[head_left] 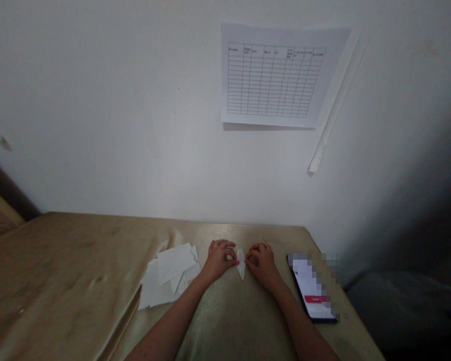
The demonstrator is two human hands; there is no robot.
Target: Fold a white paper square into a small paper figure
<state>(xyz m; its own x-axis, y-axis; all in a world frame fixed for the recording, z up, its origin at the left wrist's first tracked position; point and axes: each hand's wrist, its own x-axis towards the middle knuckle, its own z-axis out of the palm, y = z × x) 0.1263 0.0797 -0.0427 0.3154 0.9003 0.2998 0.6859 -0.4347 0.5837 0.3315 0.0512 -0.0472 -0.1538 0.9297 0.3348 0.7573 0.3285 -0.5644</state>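
Observation:
A small folded white paper piece [241, 264] lies on the tan table cover [71, 271] between both hands. My left hand [220, 259] pinches its left edge with curled fingers. My right hand [261, 260] pinches its right edge, fingers bent in the same way. The paper's pointed lower tip shows between the two wrists. Just left of my left hand sits a loose pile of white paper sheets [171, 281].
A phone [312, 288] with a lit screen lies at the table's right edge. A printed grid sheet [276, 75] hangs on the white wall behind. A white strip [332, 115] runs slantwise down the wall. Dark floor lies right of the table.

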